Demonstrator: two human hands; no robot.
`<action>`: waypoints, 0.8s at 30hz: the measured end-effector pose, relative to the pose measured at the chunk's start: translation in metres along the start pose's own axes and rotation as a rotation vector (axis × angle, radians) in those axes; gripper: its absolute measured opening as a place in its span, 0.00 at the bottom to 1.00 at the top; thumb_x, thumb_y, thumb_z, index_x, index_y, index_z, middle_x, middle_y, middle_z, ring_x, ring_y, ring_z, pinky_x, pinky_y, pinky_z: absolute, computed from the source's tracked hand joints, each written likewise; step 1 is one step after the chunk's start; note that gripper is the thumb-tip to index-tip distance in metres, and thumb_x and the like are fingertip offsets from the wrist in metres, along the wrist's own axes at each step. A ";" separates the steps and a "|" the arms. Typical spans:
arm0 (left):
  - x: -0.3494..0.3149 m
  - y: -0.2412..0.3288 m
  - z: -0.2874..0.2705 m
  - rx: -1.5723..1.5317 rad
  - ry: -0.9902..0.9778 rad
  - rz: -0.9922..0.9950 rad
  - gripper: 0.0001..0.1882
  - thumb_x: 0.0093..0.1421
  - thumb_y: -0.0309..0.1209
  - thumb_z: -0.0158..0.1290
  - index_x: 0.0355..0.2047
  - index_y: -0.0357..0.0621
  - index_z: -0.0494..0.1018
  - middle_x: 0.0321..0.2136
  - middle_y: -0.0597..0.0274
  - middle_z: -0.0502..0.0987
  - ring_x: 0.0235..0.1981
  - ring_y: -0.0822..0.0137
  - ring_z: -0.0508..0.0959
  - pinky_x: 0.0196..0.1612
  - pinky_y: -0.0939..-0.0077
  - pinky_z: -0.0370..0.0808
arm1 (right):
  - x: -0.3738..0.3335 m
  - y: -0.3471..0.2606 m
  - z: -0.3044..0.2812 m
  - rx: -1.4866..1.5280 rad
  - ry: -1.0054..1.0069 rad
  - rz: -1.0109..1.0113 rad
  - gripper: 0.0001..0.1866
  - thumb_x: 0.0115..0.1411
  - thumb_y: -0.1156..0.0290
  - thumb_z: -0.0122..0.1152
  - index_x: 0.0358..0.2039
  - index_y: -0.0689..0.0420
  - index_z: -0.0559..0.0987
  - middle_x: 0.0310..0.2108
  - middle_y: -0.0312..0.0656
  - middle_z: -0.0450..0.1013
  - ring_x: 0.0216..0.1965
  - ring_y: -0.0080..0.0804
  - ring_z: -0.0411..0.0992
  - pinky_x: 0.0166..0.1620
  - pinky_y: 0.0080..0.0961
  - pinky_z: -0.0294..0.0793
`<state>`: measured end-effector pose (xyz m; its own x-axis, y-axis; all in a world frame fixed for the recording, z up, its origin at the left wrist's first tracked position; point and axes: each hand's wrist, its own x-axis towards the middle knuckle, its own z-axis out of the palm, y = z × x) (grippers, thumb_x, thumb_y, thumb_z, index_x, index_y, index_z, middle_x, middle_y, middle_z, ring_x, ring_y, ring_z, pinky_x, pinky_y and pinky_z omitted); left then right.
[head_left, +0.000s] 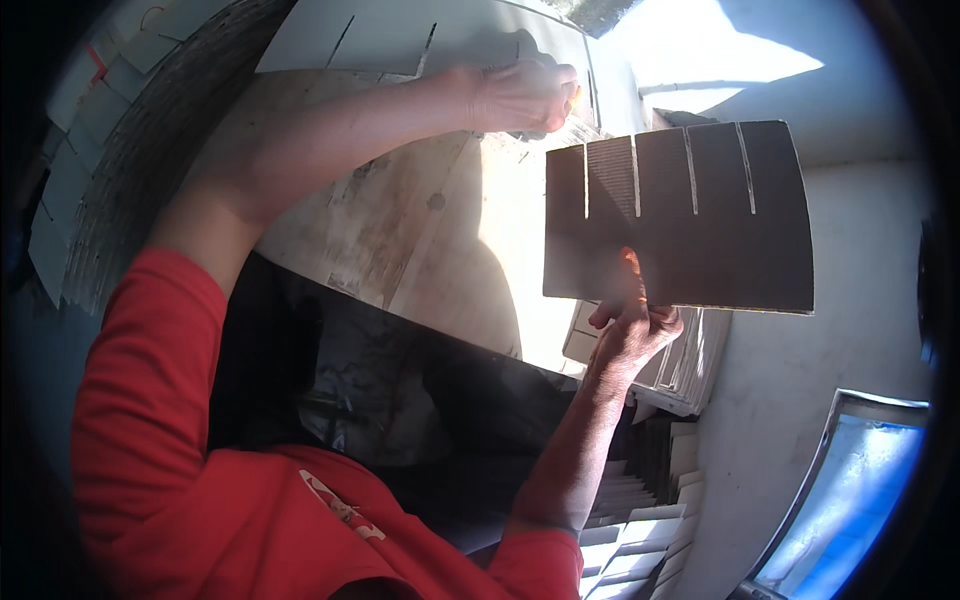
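A worn, stained wooden table (400,220) fills the centre of the frame, sunlit at the upper right. The right hand (630,335) grips a slotted cardboard sheet (680,215) upright at centre right. The left hand (525,95) closes on another slotted sheet (400,35) at the top. More sheets are stacked (640,530) at the bottom right.

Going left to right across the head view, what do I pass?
Stacked card sheets at the left edge → red sleeve → left hand on a grey slotted sheet → right hand holding a dark slotted cardboard panel → blue-lit tray.
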<state>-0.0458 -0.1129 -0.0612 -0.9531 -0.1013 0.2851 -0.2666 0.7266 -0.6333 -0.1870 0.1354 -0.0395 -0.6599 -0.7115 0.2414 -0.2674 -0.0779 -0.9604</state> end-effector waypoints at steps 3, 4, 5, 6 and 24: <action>-0.006 0.020 0.001 0.029 0.107 0.001 0.07 0.45 0.26 0.54 0.26 0.37 0.76 0.34 0.64 0.72 0.38 0.69 0.68 0.25 0.90 0.74 | -0.002 -0.002 -0.002 -0.045 -0.039 -0.003 0.06 0.57 0.78 0.58 0.27 0.62 0.82 0.08 0.32 0.64 0.07 0.15 0.59 0.12 0.15 0.54; -0.010 0.025 0.002 0.009 0.104 -0.007 0.07 0.44 0.26 0.54 0.25 0.37 0.75 0.34 0.64 0.72 0.37 0.69 0.67 0.24 0.90 0.74 | -0.002 -0.004 -0.001 -0.067 -0.061 -0.001 0.06 0.57 0.79 0.57 0.25 0.63 0.81 0.08 0.33 0.65 0.07 0.16 0.62 0.12 0.15 0.56; -0.012 0.031 -0.001 -0.014 0.105 -0.011 0.06 0.43 0.26 0.54 0.24 0.37 0.75 0.34 0.64 0.72 0.36 0.69 0.67 0.23 0.90 0.73 | -0.003 -0.005 0.000 -0.078 -0.072 -0.010 0.07 0.57 0.80 0.56 0.25 0.64 0.81 0.08 0.33 0.65 0.07 0.17 0.62 0.12 0.15 0.57; -0.014 0.036 -0.004 -0.038 0.107 -0.016 0.06 0.43 0.26 0.54 0.23 0.38 0.75 0.33 0.65 0.72 0.35 0.69 0.66 0.23 0.89 0.72 | -0.003 -0.005 0.002 -0.089 -0.084 -0.019 0.07 0.57 0.81 0.54 0.25 0.64 0.81 0.08 0.34 0.66 0.07 0.17 0.62 0.12 0.15 0.57; -0.046 0.076 -0.060 -0.271 0.235 0.049 0.17 0.37 0.23 0.56 0.30 0.22 0.75 0.21 0.60 0.71 0.31 0.67 0.67 0.18 0.83 0.68 | -0.006 0.009 0.012 -0.051 -0.133 -0.140 0.09 0.55 0.84 0.46 0.29 0.68 0.78 0.14 0.40 0.72 0.09 0.18 0.64 0.12 0.16 0.60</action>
<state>-0.0140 -0.0120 -0.0787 -0.8967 0.0737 0.4366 -0.1444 0.8835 -0.4456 -0.1770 0.1303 -0.0508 -0.5164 -0.7824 0.3482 -0.3877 -0.1490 -0.9097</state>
